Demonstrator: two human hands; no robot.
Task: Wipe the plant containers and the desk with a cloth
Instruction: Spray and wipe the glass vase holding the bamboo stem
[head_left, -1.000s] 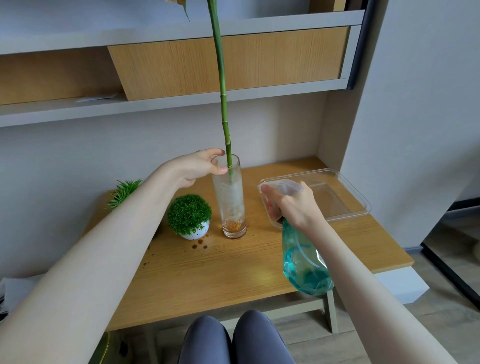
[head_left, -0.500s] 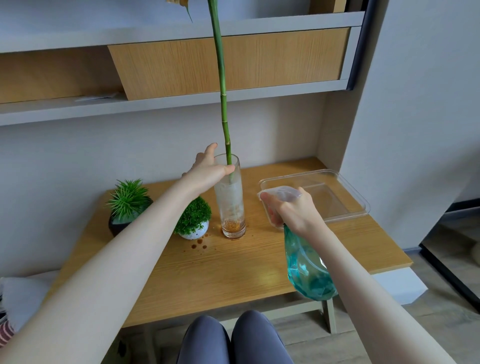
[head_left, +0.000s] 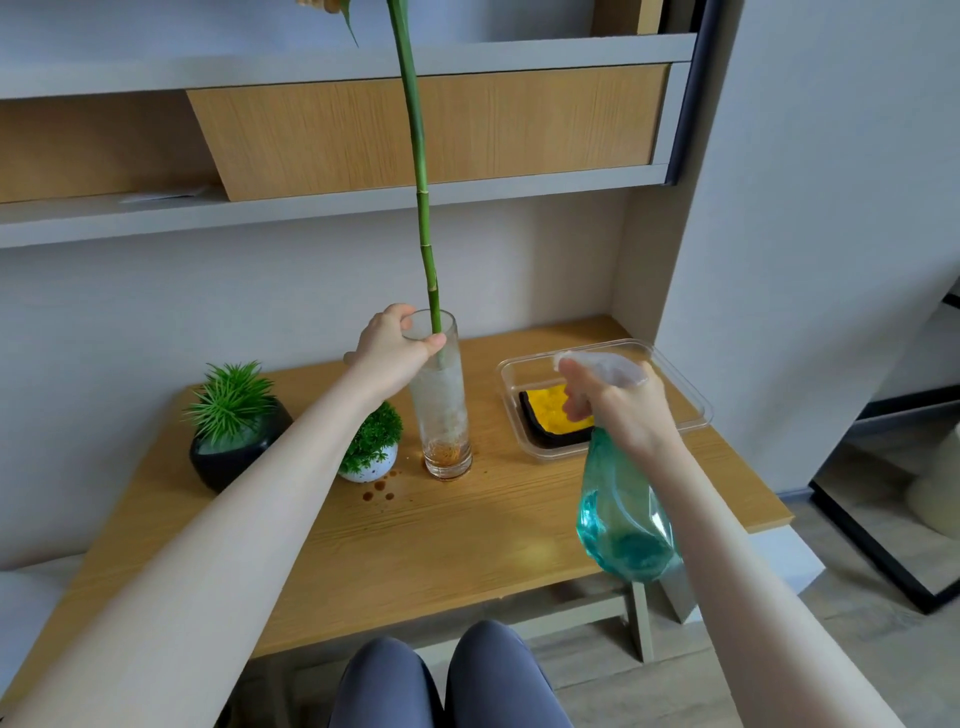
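Your left hand (head_left: 392, 351) pinches the rim of the tall glass vase (head_left: 440, 400), which stands upright near the middle of the desk (head_left: 467, 530); its long axis runs vertically. Your right hand (head_left: 618, 410) grips the spray bottle (head_left: 623, 514) in the air, to the right of the vase, nozzle pointing left toward it. The cloth (head_left: 553, 415) lies in the clear tray (head_left: 680, 395) behind your right hand. That hand is nearer the cloth and likely suits the pickup once the bottle is set down.
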